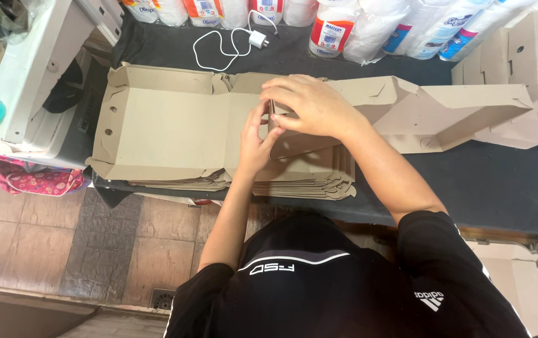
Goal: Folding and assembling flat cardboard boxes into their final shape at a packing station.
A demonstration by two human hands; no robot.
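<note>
Cardboard box blank (169,125) is lying flat and unfolded on the dark counter (494,188), sitting on top of a stack of flat blanks (300,181) near the front edge. Side flaps at its left end are standing partly raised.

Left hand (254,141) is reaching up to the centre fold, fingers (258,117) narrow, pinching a cardboard flap. Right hand (310,103) is lying over the same fold, fingers curled down on the flap edge, pressing it.

Risk, as judged: the stack is overhanging the counter edge slightly; a hard push could be sliding blanks off to the tiled floor (43,231). Uneven pressure could be creasing the flap off its score line.

Left rear: white charger with coiled cable (231,44) is lying behind the blank. Along the back, wrapped paper rolls (369,25) are standing in white plastic with red, orange and blue label patches. Far right: already folded cardboard boxes (519,81) are piling up beside the work.
</note>
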